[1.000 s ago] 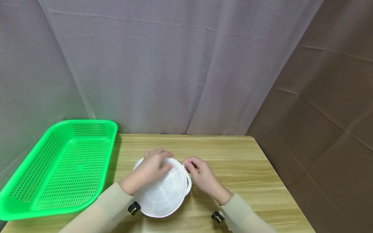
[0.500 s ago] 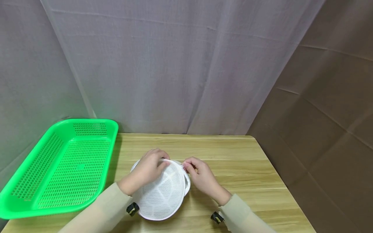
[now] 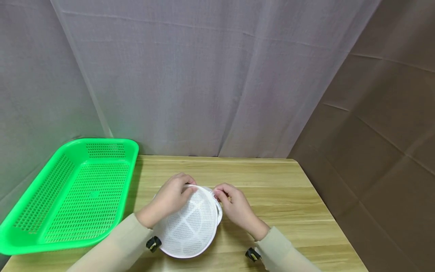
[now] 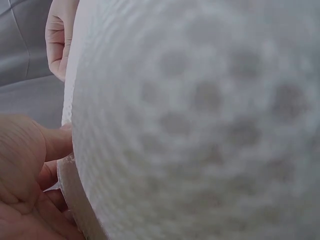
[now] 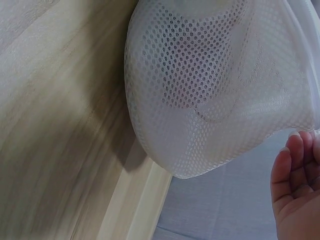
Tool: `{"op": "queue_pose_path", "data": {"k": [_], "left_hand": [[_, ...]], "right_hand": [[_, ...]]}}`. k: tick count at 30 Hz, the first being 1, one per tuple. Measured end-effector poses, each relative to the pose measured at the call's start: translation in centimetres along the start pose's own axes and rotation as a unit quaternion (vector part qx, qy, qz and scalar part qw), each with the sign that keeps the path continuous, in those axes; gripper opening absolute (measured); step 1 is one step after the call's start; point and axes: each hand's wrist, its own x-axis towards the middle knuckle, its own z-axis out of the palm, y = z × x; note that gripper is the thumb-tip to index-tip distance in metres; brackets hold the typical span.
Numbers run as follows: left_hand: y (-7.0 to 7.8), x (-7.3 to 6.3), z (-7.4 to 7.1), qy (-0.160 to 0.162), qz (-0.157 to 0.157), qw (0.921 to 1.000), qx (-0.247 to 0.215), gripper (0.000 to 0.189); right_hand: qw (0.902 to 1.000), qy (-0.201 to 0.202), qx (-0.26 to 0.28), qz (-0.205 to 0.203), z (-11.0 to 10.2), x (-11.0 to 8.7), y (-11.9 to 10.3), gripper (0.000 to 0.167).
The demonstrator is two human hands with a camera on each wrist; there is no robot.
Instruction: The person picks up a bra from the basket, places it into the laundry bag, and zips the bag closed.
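Grey cloth point(image 3: 204, 75) hangs behind the bench point(image 3: 282, 192), whose far edge runs along its foot; brown cloth point(image 3: 384, 143) slopes down beside the right edge. Room to move lies mainly over the wood to the right of the work and in a strip toward the far edge. On the left, the green basket point(image 3: 85, 207) takes up that side, well apart from the bag, with wood showing between them. The round white mesh bag point(image 3: 192, 223) sits between both hands toward the near side of the bench, its face tilted up. The left grip point(image 3: 171, 198) pinches the bag's upper left rim between thumb and fingers. The right grip point(image 3: 238, 206), just beyond the bag's right edge, pinches a small white piece point(image 3: 215, 194) there, too small to make out.
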Motion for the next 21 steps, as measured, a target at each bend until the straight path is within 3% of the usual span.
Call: {"op": "queue_pose_path", "data": {"k": [15, 21], "left_hand": [[-0.4, -0.04, -0.23, -0.004, -0.035, 0.9991, -0.022, 0.006], [-0.61, -0.13, -0.19, -0.001, -0.03, 0.9991, -0.031, 0.006]], "right_hand": [[1.0, 0.0, 0.0, 0.006, -0.28, -0.24, 0.22, 0.013], [0.9999, -0.003, -0.003, 0.011, -0.35, -0.36, 0.28, 0.013]]}}
